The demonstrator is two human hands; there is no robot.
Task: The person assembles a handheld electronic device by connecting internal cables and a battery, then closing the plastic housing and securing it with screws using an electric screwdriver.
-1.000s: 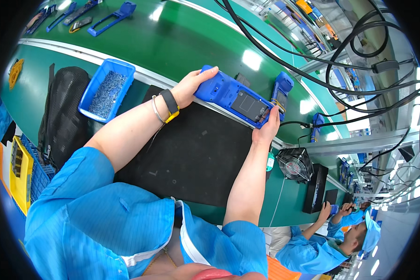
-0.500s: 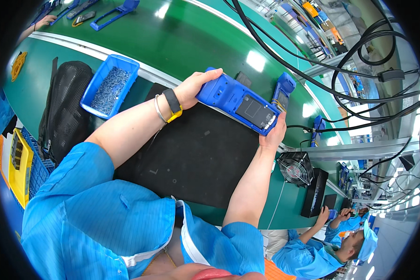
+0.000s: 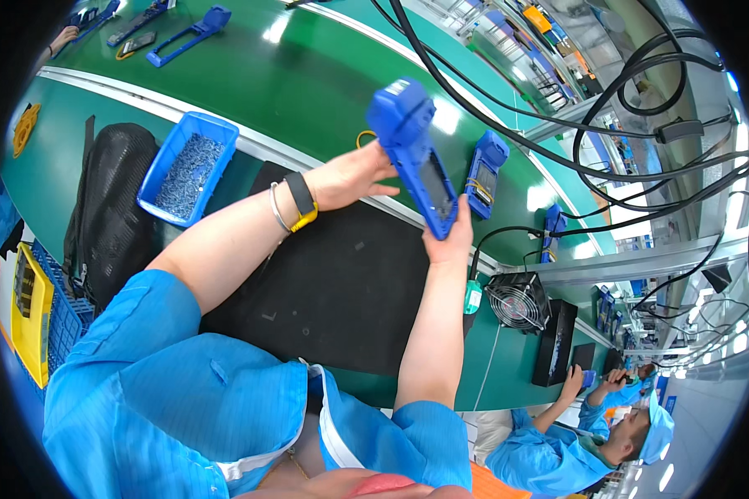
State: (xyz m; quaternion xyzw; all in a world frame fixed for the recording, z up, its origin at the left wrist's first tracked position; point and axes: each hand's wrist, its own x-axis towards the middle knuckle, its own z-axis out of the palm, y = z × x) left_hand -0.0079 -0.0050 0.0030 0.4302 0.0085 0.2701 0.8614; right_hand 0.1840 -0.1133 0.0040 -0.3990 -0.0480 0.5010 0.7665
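Note:
My right hand (image 3: pixel 449 237) grips the lower end of a blue handheld terminal housing (image 3: pixel 420 166), which tilts up and away over the far side of the bench. A dark recess shows in its body, and its wide head is at the top. My left hand (image 3: pixel 349 176) is open beside the housing, fingers apart; whether a fingertip still touches the housing I cannot tell. Below both hands lies a black work mat (image 3: pixel 333 283). Just past my left hand, part of a thin yellow loop (image 3: pixel 363 138) shows. Another blue terminal (image 3: pixel 484 175) with a yellow band lies to the right.
Left of the mat are a blue bin of small screws (image 3: pixel 146 200) and a black bag (image 3: pixel 116 216). A fan (image 3: pixel 518 301) and a black tray (image 3: pixel 555 345) stand at right. Black cables (image 3: pixel 549 137) hang overhead. Co-workers (image 3: pixel 574 449) sit at lower right; another person's hand (image 3: pixel 64 38) is far left.
The housing has swung from lying across between both hands to a steeper tilt, its head farther away. My left hand has loosened its grip and opened; my right hand has shifted slightly left.

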